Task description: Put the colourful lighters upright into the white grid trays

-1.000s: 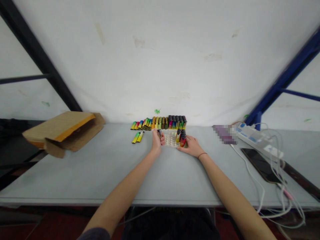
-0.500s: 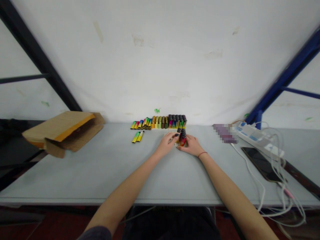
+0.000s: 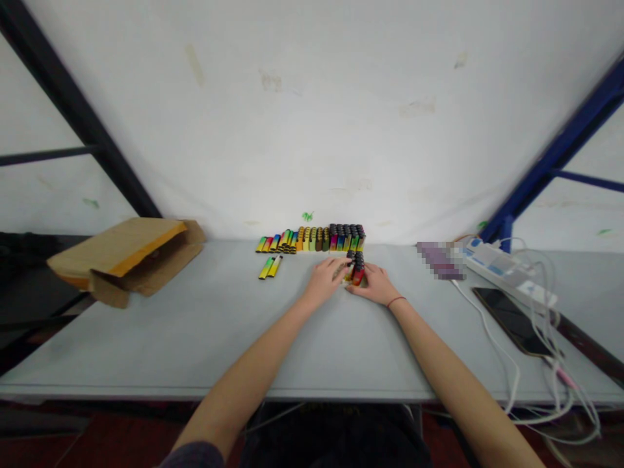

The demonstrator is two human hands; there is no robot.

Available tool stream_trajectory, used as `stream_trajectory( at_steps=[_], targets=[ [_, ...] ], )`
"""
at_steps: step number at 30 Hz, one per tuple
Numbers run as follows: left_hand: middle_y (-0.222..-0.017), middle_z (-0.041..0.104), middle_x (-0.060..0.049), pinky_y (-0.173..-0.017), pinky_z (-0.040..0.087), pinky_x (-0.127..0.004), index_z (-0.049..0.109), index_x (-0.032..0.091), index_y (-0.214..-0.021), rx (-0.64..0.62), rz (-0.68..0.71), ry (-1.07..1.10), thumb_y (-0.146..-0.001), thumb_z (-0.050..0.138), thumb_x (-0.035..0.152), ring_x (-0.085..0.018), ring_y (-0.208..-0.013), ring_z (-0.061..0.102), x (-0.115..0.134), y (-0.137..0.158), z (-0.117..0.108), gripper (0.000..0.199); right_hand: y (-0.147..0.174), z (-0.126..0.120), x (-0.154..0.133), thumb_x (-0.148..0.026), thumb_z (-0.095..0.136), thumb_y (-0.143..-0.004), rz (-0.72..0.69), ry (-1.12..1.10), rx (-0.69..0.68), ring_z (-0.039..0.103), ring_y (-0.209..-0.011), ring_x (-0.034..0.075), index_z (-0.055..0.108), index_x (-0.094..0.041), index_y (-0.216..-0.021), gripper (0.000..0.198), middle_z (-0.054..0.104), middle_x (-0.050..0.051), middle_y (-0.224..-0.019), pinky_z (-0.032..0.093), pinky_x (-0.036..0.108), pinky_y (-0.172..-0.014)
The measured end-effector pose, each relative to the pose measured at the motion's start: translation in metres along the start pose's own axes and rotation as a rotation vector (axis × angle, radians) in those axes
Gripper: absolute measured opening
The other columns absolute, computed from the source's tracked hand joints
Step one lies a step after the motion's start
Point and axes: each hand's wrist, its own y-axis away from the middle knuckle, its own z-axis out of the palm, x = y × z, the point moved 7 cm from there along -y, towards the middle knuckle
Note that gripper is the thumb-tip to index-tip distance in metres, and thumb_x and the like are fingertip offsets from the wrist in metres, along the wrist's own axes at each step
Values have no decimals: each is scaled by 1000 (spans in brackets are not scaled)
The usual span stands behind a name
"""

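Several upright lighters (image 3: pixel 358 275) with black tops stand in a small block on the grey table (image 3: pixel 234 331). My right hand (image 3: pixel 377 284) is curled around the block's right side, thumb toward its front. At the left side of the block is my left hand (image 3: pixel 323 281), its thumb and fingers apart and the fingertips at a lighter's black top. Something pale, partly hidden, lies beneath the lighters between my hands. Two yellow-green lighters (image 3: pixel 270 267) lie flat to the left.
Along the wall stand rows of black-topped lighters (image 3: pixel 347 238) and yellow-topped lighters (image 3: pixel 313 238), beside a pile of lying ones (image 3: pixel 277 242). An open cardboard box (image 3: pixel 127 250) sits at left. A power strip (image 3: pixel 509 270), white cables and a phone (image 3: pixel 514 322) occupy the right.
The lighter at my left fingertips has moved right, up against the block. My left fingers have spread a little. My right hand stays around the block.
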Motion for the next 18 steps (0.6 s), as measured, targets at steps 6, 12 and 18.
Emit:
stream_trajectory(
  at_steps=[6,12,18],
  targets=[
    [-123,65,-20,-100,42,-52,64,17,-131,203,-342,-465,-97,50,32,-37,-119,53,-33,5,-62,39,0,0,1,-57,69,-82,-8,8,-13,58,-123,35,62,-17,-126,60,64,18,-132,42,49,-104],
    [-123,62,-23,-97,35,-64,72,17,-104,273,-663,-556,-88,52,22,-46,-125,43,-92,27,-108,27,0,0,2,-59,69,-81,0,7,-16,58,-124,34,63,-18,-125,60,64,17,-132,41,49,-105],
    [-109,68,-22,-96,36,-63,72,17,-94,143,-627,-591,-88,50,19,-45,-122,47,-101,25,-99,22,0,0,1,-58,70,-81,3,-1,-22,56,-128,34,62,-17,-128,62,63,18,-136,40,48,-106]
  ],
)
